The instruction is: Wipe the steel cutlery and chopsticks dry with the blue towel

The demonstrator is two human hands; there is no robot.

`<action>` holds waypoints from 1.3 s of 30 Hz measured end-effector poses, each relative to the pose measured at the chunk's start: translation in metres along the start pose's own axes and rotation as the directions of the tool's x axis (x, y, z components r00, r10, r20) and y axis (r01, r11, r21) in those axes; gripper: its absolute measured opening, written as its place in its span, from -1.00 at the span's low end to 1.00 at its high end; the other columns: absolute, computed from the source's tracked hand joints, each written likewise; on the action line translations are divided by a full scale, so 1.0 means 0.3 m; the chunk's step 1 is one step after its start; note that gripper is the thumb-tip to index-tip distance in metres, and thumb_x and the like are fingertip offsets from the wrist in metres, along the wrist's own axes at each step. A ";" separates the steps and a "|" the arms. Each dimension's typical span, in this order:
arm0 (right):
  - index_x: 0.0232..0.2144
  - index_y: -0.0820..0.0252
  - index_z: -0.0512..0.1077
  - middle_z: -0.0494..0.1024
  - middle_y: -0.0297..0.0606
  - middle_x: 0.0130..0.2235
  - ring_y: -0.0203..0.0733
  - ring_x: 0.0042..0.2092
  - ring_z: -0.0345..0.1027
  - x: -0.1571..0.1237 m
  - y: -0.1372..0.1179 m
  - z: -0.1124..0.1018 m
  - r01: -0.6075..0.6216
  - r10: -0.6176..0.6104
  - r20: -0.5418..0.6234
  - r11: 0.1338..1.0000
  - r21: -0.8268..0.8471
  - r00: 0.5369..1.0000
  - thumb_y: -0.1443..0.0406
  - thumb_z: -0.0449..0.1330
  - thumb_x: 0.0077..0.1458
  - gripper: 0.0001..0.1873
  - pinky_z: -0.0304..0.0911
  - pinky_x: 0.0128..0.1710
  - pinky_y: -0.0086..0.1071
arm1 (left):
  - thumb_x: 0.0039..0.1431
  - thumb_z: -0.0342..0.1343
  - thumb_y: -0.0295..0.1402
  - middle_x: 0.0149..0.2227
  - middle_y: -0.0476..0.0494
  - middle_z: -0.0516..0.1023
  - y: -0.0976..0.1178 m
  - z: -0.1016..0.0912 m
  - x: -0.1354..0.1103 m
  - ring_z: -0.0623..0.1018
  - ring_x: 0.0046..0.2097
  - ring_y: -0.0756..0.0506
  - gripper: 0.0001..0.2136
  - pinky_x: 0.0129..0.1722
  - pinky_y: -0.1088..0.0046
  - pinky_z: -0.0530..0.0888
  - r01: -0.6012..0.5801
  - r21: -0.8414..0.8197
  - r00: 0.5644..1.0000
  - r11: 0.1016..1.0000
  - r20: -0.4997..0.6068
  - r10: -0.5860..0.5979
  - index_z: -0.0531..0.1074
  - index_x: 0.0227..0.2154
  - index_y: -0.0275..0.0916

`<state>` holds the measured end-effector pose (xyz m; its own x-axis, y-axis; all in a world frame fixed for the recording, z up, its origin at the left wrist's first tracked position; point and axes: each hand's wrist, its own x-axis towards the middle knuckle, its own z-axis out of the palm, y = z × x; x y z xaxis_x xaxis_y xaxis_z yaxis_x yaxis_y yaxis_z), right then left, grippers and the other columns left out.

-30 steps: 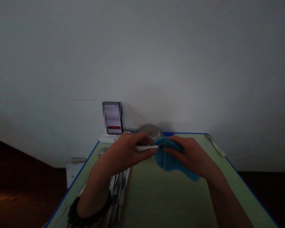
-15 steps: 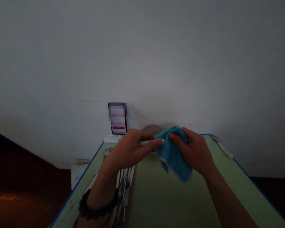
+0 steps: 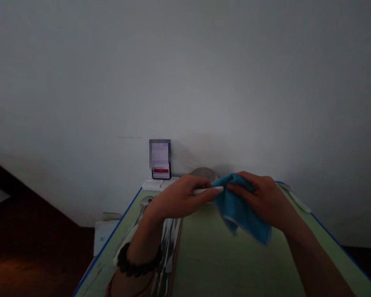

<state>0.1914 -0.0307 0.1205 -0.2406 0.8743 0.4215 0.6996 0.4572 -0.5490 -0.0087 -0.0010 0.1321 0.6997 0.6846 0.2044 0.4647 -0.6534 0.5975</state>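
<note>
While the left hand [image 3: 185, 199] holds a white handle [image 3: 200, 191] in a narrow grip, long axis crosswise, the right hand [image 3: 264, 197] pinches blue cloth [image 3: 243, 216] at its right end.

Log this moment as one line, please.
left hand: holding white handle | right hand: gripping blue cloth | table: cutlery, upright phone

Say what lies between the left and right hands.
The head view shows the end of the handle, held by the left hand, and part of the cloth, held by the right hand.
</note>
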 end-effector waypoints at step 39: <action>-0.48 0.17 0.33 0.41 -0.40 -0.54 -0.32 -0.50 0.27 -0.001 0.072 0.052 0.008 0.000 0.121 0.998 -0.066 0.993 0.09 0.06 0.05 -0.73 0.06 -0.51 -0.46 | 0.17 -0.15 -0.12 -0.67 0.08 0.13 -0.077 0.088 0.039 0.17 -0.57 0.10 -0.55 -0.59 0.56 0.07 0.052 0.116 0.978 0.992 -0.209 -0.027 0.27 -0.70 -0.32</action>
<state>0.1960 -0.0185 0.0973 -0.3203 0.8876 0.3310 0.7406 0.4525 -0.4967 0.0031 0.0137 0.1003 0.5583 0.7543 0.3455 0.5600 -0.6499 0.5138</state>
